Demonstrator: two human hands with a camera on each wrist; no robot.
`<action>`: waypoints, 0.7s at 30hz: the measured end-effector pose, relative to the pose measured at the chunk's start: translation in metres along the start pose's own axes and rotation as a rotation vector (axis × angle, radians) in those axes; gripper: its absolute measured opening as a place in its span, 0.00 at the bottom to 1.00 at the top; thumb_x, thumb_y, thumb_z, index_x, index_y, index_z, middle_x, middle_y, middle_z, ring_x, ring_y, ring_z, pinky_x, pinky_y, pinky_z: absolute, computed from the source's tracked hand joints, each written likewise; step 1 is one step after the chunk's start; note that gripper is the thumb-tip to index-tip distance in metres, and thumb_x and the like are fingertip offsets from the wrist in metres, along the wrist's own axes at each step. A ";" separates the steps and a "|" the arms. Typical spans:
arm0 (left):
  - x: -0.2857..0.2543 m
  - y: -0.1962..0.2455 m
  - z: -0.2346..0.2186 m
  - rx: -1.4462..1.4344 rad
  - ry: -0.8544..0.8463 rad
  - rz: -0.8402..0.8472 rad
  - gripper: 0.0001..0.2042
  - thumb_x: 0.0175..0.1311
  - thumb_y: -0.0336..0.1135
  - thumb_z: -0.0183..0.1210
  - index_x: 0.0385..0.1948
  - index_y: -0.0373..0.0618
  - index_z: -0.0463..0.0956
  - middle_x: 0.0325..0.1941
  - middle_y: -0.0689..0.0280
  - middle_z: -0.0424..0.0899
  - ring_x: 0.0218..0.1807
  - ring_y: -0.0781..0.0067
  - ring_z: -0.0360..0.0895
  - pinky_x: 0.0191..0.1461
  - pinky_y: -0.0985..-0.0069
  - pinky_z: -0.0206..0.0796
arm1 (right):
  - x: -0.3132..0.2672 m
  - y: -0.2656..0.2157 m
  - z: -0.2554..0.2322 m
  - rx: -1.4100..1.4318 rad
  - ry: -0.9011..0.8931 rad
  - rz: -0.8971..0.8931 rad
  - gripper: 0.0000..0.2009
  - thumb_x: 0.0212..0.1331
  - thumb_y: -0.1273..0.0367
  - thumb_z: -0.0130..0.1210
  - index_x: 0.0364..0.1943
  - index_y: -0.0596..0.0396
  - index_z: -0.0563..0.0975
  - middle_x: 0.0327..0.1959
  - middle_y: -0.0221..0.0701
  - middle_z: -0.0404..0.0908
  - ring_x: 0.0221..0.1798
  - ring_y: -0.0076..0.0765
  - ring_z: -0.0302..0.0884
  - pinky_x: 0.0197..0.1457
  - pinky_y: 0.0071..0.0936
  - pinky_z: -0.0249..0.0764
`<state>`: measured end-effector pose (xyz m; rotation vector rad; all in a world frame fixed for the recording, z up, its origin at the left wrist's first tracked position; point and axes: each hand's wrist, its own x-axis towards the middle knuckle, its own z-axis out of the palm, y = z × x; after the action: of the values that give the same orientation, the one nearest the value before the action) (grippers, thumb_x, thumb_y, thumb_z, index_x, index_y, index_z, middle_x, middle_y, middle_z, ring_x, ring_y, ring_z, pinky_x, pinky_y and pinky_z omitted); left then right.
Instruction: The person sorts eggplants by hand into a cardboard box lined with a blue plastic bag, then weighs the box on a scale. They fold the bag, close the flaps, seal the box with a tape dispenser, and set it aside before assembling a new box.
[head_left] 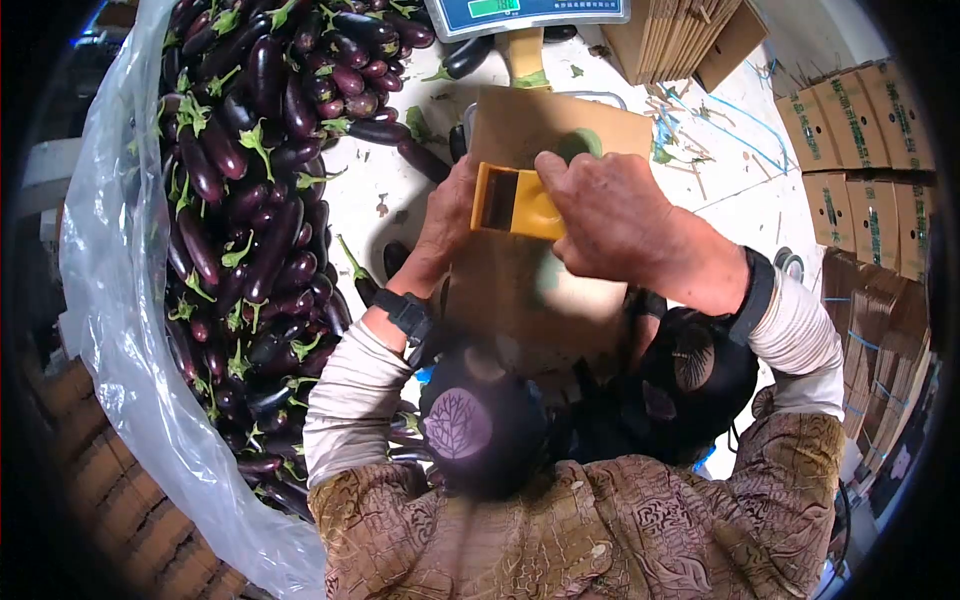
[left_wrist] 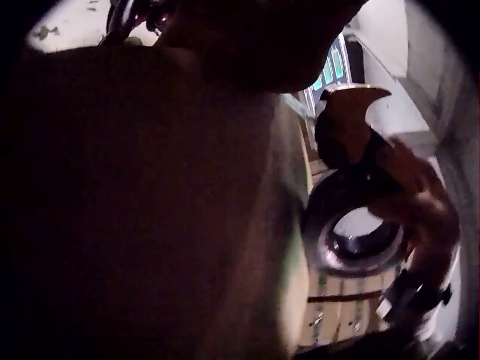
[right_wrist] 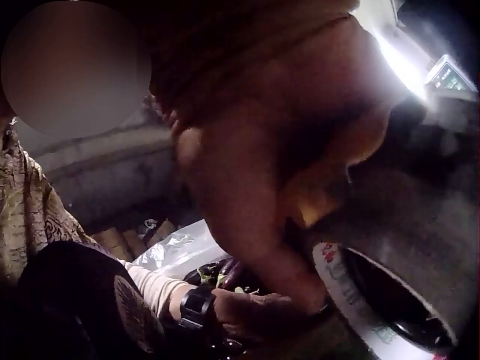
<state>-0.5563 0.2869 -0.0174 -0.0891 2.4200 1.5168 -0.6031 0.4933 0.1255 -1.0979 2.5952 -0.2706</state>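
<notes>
Head view: my right hand [head_left: 610, 215] grips the yellow tape dispenser [head_left: 515, 200] on top of the box [head_left: 520, 290]; my left hand [head_left: 450, 215] holds the box's left edge. If the box tips, the tape may wrinkle.

Left wrist view: the tape roll [left_wrist: 360, 232] shows right of the box; it could slip.

Right wrist view: too dark to judge my grip.

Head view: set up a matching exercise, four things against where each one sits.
Things:
1. eggplants
2. tape dispenser
3. scale
4. flat cartons

Places:
A. top edge, past the box
B. stacked at the right
C. gripped in the right hand, on the cardboard box
D. heaped on clear plastic at the left

Pairs: 1-D, 2-C, 3-A, 4-B
</notes>
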 end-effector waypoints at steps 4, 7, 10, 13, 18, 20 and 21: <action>0.009 -0.014 0.005 -0.009 0.139 -0.047 0.26 0.75 0.59 0.31 0.60 0.56 0.68 0.53 0.49 0.79 0.52 0.39 0.77 0.55 0.55 0.68 | -0.014 0.010 -0.013 0.047 -0.071 0.014 0.17 0.42 0.71 0.61 0.37 0.62 0.71 0.26 0.47 0.80 0.32 0.59 0.81 0.35 0.45 0.77; 0.006 -0.010 0.003 0.150 0.218 -0.109 0.30 0.72 0.65 0.29 0.58 0.55 0.69 0.50 0.46 0.80 0.53 0.32 0.72 0.55 0.46 0.63 | -0.048 0.032 -0.013 -0.009 -0.046 0.004 0.18 0.43 0.72 0.58 0.41 0.58 0.68 0.25 0.46 0.77 0.31 0.60 0.78 0.34 0.48 0.75; 0.011 -0.020 0.005 0.210 0.200 -0.104 0.32 0.70 0.68 0.29 0.60 0.56 0.69 0.48 0.47 0.81 0.54 0.32 0.72 0.55 0.45 0.62 | -0.090 0.066 -0.013 0.035 -0.045 0.008 0.19 0.42 0.71 0.58 0.41 0.55 0.66 0.24 0.44 0.75 0.30 0.59 0.77 0.34 0.48 0.74; 0.013 -0.023 0.006 0.189 0.217 -0.090 0.31 0.71 0.66 0.30 0.60 0.57 0.69 0.49 0.48 0.81 0.54 0.32 0.72 0.54 0.46 0.63 | -0.124 0.088 0.002 0.075 0.033 0.048 0.20 0.41 0.68 0.58 0.41 0.54 0.67 0.27 0.43 0.76 0.30 0.56 0.77 0.34 0.46 0.75; 0.008 -0.016 0.005 0.077 0.234 -0.032 0.29 0.74 0.60 0.34 0.59 0.49 0.71 0.53 0.49 0.80 0.58 0.38 0.72 0.58 0.58 0.66 | -0.153 0.126 0.030 0.048 0.069 0.095 0.20 0.43 0.68 0.59 0.43 0.52 0.68 0.27 0.41 0.77 0.31 0.53 0.80 0.36 0.43 0.77; 0.006 -0.014 0.004 0.062 0.218 -0.070 0.30 0.74 0.60 0.35 0.60 0.46 0.71 0.55 0.50 0.80 0.59 0.43 0.73 0.60 0.61 0.65 | -0.157 0.132 0.041 0.139 0.124 0.087 0.19 0.44 0.67 0.61 0.42 0.52 0.68 0.27 0.41 0.77 0.32 0.51 0.80 0.37 0.42 0.77; 0.005 -0.011 0.003 0.051 0.210 -0.112 0.31 0.74 0.60 0.36 0.60 0.43 0.70 0.56 0.51 0.80 0.60 0.48 0.74 0.61 0.65 0.64 | -0.156 0.137 0.047 0.122 0.098 0.096 0.19 0.46 0.66 0.61 0.42 0.52 0.68 0.28 0.40 0.77 0.32 0.51 0.81 0.37 0.42 0.78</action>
<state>-0.5581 0.2854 -0.0300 -0.3847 2.5641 1.4610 -0.5746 0.6978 0.0746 -0.9380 2.6672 -0.4643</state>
